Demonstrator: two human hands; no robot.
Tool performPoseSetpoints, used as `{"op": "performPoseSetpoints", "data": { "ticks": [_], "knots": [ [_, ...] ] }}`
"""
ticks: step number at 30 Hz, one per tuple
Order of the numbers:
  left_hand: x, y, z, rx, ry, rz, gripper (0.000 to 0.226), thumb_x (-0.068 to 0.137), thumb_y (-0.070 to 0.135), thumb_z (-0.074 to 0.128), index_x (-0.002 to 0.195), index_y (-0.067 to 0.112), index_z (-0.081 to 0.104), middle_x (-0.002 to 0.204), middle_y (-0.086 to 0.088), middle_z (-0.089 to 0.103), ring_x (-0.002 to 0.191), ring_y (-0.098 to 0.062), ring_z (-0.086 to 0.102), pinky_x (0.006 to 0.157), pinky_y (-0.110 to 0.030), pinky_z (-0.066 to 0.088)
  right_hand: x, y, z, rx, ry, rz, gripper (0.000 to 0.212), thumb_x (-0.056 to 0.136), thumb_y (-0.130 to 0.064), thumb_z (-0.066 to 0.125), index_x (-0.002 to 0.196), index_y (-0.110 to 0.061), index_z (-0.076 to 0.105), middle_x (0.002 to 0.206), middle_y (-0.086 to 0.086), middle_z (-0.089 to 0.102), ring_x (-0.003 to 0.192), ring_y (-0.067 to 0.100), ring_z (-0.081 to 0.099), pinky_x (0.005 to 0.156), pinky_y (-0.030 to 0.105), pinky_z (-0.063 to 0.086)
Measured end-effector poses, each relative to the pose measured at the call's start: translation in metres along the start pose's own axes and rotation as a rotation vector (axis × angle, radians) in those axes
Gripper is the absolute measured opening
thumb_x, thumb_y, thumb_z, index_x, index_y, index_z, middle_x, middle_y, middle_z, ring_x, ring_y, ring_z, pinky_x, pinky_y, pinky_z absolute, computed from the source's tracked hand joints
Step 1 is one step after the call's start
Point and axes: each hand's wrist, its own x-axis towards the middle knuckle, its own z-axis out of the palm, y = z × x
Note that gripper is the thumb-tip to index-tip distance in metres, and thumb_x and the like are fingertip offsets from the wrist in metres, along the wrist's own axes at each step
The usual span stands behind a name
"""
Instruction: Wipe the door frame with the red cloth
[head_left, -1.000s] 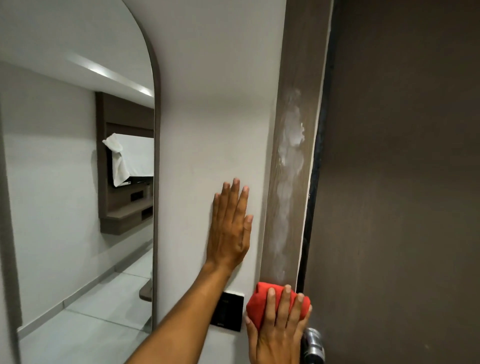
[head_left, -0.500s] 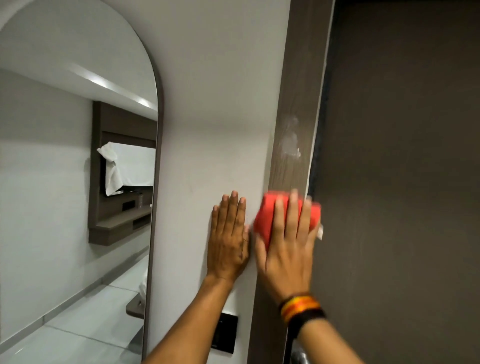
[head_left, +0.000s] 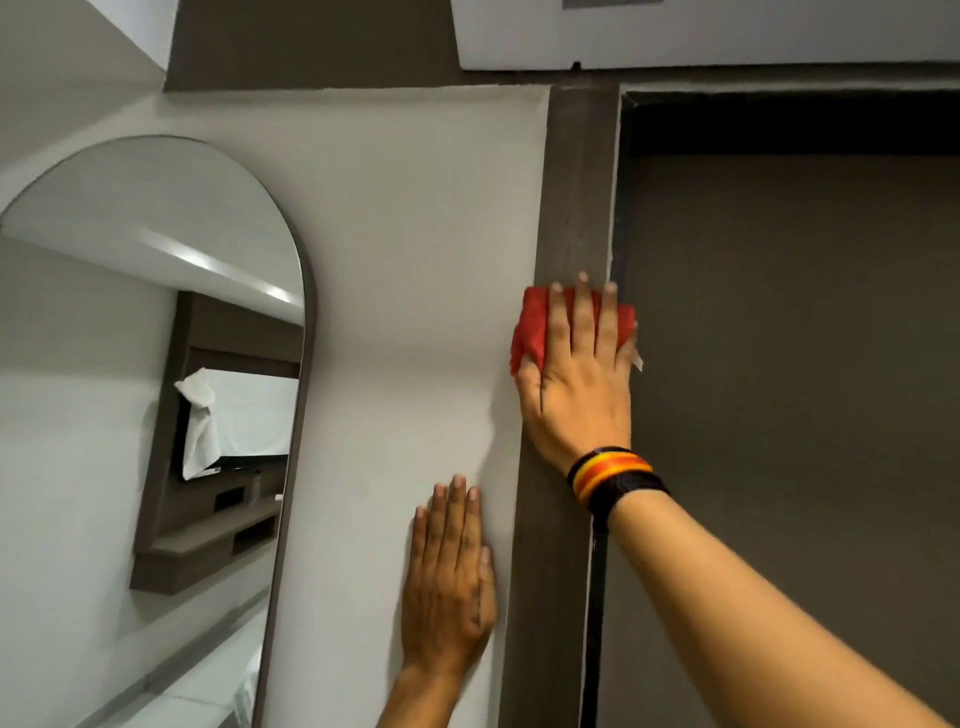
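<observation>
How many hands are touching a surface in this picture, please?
2. The left hand lies flat on the white wall. The right hand presses the red cloth on the door frame.

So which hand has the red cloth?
The right hand, the one with the striped wristband, presses the red cloth on the door frame. The left hand lies bare on the wall.
</observation>
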Motion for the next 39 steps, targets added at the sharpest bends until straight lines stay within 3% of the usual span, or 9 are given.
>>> {"op": "performPoseSetpoints", "data": {
  "ticks": [7, 11, 13, 16, 20, 23, 29, 33, 39],
  "knots": [
    [0.003, 0.004, -0.008, -0.012, 0.009, -0.018, 0.067, 0.100, 0.032, 0.042, 0.160, 0.009, 0.024, 0.167, -0.013, 0.030, 0.156, -0.034, 0.030, 0.131, -0.036, 0.004, -0.146, -0.004, 0.025, 0.032, -0.089, -0.035, 0.084, 0.090, -0.042, 0.043, 0.163, -0.017, 0.010, 0.172, 0.011, 0.005, 0.159, 0.034, 0.000, 0.120, 0.067, 0.023],
    [0.003, 0.001, -0.005, 0.010, 0.017, 0.019, 0.059, 0.100, 0.023, 0.035, 0.156, 0.005, 0.035, 0.166, -0.012, 0.033, 0.154, -0.035, 0.035, 0.130, -0.038, 0.010, -0.047, 0.001, 0.005, 0.026, -0.059, -0.098, 0.079, 0.094, -0.044, 0.040, 0.163, -0.017, 0.011, 0.172, 0.012, 0.007, 0.159, 0.036, -0.001, 0.125, 0.063, 0.010],
    [0.004, 0.002, -0.003, 0.009, 0.022, 0.002, 0.057, 0.105, 0.026, 0.027, 0.158, 0.007, 0.032, 0.166, -0.010, 0.032, 0.157, -0.032, 0.028, 0.131, -0.036, 0.008, 0.042, 0.001, -0.013, 0.010, -0.057, -0.059, 0.079, 0.098, -0.046, 0.038, 0.163, -0.017, 0.003, 0.172, 0.012, -0.004, 0.158, 0.036, -0.009, 0.127, 0.061, 0.001],
    [0.008, 0.004, -0.001, 0.000, 0.023, 0.016, 0.058, 0.106, 0.029, 0.024, 0.162, 0.014, 0.022, 0.172, -0.007, 0.021, 0.161, -0.023, 0.014, 0.133, -0.035, 0.003, 0.131, 0.000, -0.032, -0.045, -0.024, -0.008, 0.079, 0.099, -0.042, 0.039, 0.163, -0.013, 0.002, 0.172, 0.013, -0.006, 0.158, 0.038, -0.011, 0.126, 0.061, 0.001],
    [0.003, 0.001, 0.000, 0.004, 0.001, 0.003, 0.065, 0.103, 0.026, 0.035, 0.164, 0.015, 0.016, 0.175, -0.004, 0.013, 0.163, -0.022, 0.011, 0.134, -0.036, 0.003, 0.098, 0.001, -0.019, 0.038, 0.042, -0.017, 0.072, 0.103, -0.043, 0.032, 0.163, -0.015, 0.004, 0.172, 0.013, -0.005, 0.158, 0.035, -0.008, 0.126, 0.060, 0.000],
    [0.002, 0.000, 0.003, 0.031, 0.019, -0.003, 0.063, 0.105, 0.027, 0.031, 0.165, 0.014, 0.017, 0.176, -0.002, 0.010, 0.163, -0.022, 0.009, 0.134, -0.036, 0.001, 0.073, 0.001, -0.008, 0.035, 0.033, 0.011, 0.069, 0.105, -0.043, 0.031, 0.163, -0.019, 0.004, 0.172, 0.009, -0.005, 0.159, 0.034, -0.008, 0.124, 0.059, -0.004],
    [-0.001, -0.003, 0.007, 0.044, 0.021, -0.010, 0.063, 0.106, 0.030, 0.030, 0.165, 0.016, 0.015, 0.176, -0.001, 0.009, 0.163, -0.023, 0.009, 0.133, -0.037, 0.004, 0.182, 0.011, -0.039, 0.019, -0.103, -0.048, 0.074, 0.103, -0.048, 0.033, 0.162, -0.025, -0.005, 0.172, 0.003, -0.015, 0.157, 0.033, -0.016, 0.124, 0.065, -0.003],
    [0.002, -0.003, 0.009, 0.032, 0.015, -0.010, 0.061, 0.107, 0.032, 0.024, 0.165, 0.016, 0.016, 0.176, -0.002, 0.010, 0.163, -0.023, 0.010, 0.133, -0.037, 0.005, 0.137, 0.014, -0.021, 0.026, -0.002, -0.084, 0.073, 0.103, -0.048, 0.031, 0.163, -0.022, -0.002, 0.172, 0.007, -0.010, 0.158, 0.034, -0.012, 0.124, 0.063, -0.002],
    [0.004, 0.003, -0.008, -0.043, -0.011, -0.008, 0.061, 0.105, 0.023, 0.034, 0.164, 0.013, 0.021, 0.174, -0.004, 0.015, 0.162, -0.021, 0.012, 0.131, -0.040, 0.013, -0.017, 0.010, 0.012, 0.042, 0.020, -0.110, 0.073, 0.101, -0.049, 0.032, 0.163, -0.024, 0.002, 0.173, 0.006, -0.003, 0.158, 0.028, -0.014, 0.123, 0.061, -0.001]
  ]
}}
